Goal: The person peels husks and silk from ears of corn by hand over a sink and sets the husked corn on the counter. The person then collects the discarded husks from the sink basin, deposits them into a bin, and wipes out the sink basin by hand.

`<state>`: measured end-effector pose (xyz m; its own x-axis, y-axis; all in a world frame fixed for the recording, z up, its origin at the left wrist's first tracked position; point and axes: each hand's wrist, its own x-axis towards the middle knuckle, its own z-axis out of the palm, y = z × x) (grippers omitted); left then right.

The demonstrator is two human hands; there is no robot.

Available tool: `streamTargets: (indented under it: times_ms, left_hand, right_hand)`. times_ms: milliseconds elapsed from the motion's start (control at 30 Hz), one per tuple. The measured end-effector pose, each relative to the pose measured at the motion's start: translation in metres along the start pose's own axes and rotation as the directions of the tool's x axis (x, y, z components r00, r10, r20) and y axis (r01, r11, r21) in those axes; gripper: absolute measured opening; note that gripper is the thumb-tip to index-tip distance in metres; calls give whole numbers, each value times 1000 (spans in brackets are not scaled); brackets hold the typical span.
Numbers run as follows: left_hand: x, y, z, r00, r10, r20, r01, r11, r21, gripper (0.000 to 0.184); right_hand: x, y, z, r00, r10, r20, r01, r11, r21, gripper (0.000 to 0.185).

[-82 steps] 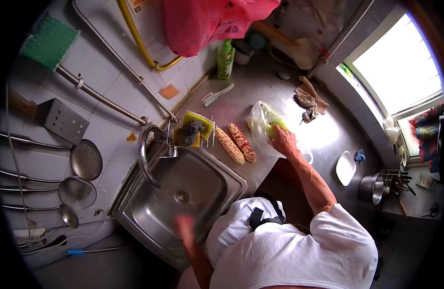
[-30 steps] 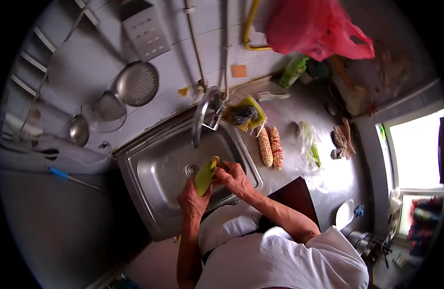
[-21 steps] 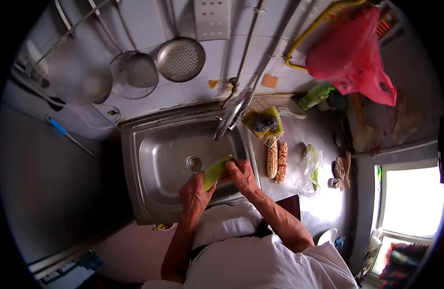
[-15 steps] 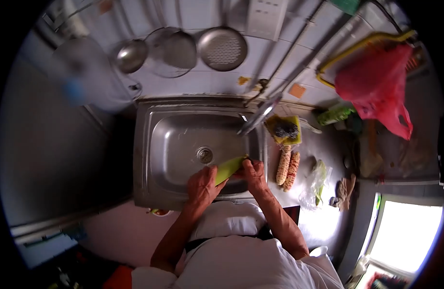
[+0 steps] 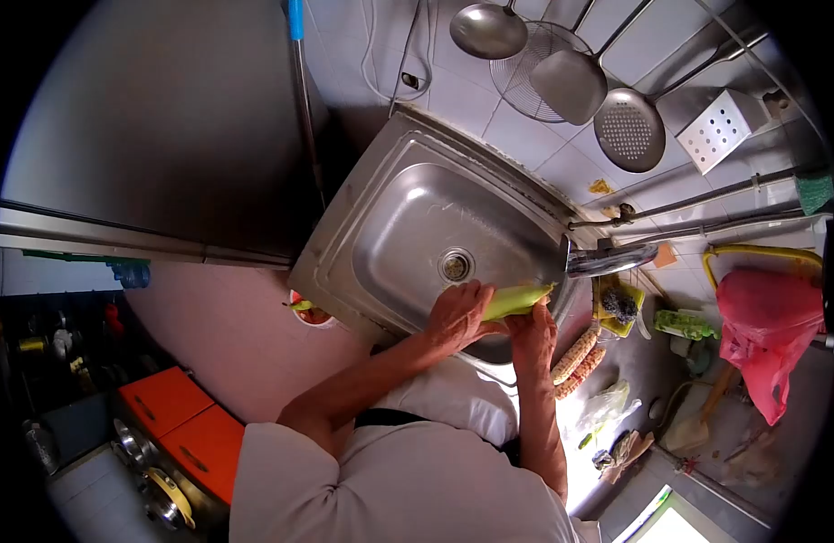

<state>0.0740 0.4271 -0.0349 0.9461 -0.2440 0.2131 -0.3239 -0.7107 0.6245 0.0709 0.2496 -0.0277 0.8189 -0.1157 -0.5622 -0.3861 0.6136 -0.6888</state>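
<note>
An ear of corn in its pale green husk (image 5: 514,301) is held over the near right side of the steel sink (image 5: 394,226). My left hand (image 5: 459,317) is wrapped round its left end. At the other end, the fingers of my right hand (image 5: 532,337) are closed on the husk near the tip; the finger detail is too small to make out. To the right of my right hand, two husked corn cobs (image 5: 576,355) with speckled kernels lie side by side on the counter.
The faucet (image 5: 613,260) reaches over the sink's right edge. Beside it sit a yellow sponge and dark scrubber (image 5: 620,305). A clear plastic bag (image 5: 607,407) lies on the counter, and a red bag (image 5: 765,326) hangs at right. A bowl of vegetables (image 5: 310,309) is left of the sink.
My view has swung round, so the sink now appears tilted and orange cabinets show at lower left. Both hands keep hold of the corn over the sink.
</note>
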Motion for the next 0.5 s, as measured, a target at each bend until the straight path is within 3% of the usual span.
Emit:
streamTargets:
  times_ms: [67, 100, 133, 167, 233, 267, 300, 333, 367, 400, 467, 500]
  left_hand:
    - [2, 0, 3, 1000, 5, -22, -6, 1000, -24, 60]
    - [0, -1, 7, 993, -113, -27, 110, 988, -108, 54]
    - [-1, -2, 12, 975, -224, -16, 217, 957, -193, 51]
    - [-3, -5, 22, 980, -199, -7, 193, 959, -210, 51]
    - [2, -4, 24, 879, -453, 149, 472, 781, -409, 48]
    - [9, 4, 14, 872, -377, 313, 432, 293, -853, 48]
    - [11, 4, 10, 835, -324, 443, 454, -46, -890, 48]
    - [6, -5, 35, 804, -399, 441, 412, -162, -897, 46]
    - [0, -14, 60, 760, -469, 450, 359, -274, -892, 44]
    - [6, -9, 58, 765, -456, 456, 367, -274, -889, 44]
    - [17, 1, 53, 755, -319, 574, 275, -640, -717, 45]
    - [21, 2, 47, 759, -305, 575, 284, -639, -714, 45]
  right_hand:
    - [13, 5, -9, 997, -73, 28, 76, 986, -151, 38]
    - [16, 8, -6, 996, -87, 16, 88, 985, -151, 38]
    - [18, 13, 0, 998, -60, -13, 59, 997, -42, 35]
    - [19, 18, 4, 999, -38, -40, 40, 997, 70, 32]
    - [20, 27, 11, 998, 32, 63, -48, 958, 282, 26]
    - [18, 28, 19, 998, 51, 27, -57, 944, 324, 24]
    - [14, 25, 36, 997, 76, 2, -71, 928, 365, 23]
    - [18, 28, 38, 998, -5, 58, -21, 899, 436, 22]
    - [12, 20, 52, 992, -110, 59, 84, 936, 341, 25]
    - [13, 22, 57, 979, -191, 65, 172, 958, 229, 27]
    - [10, 22, 64, 944, -317, 94, 314, 948, 52, 35]
    - [11, 23, 62, 916, -378, 136, 387, 921, -42, 37]
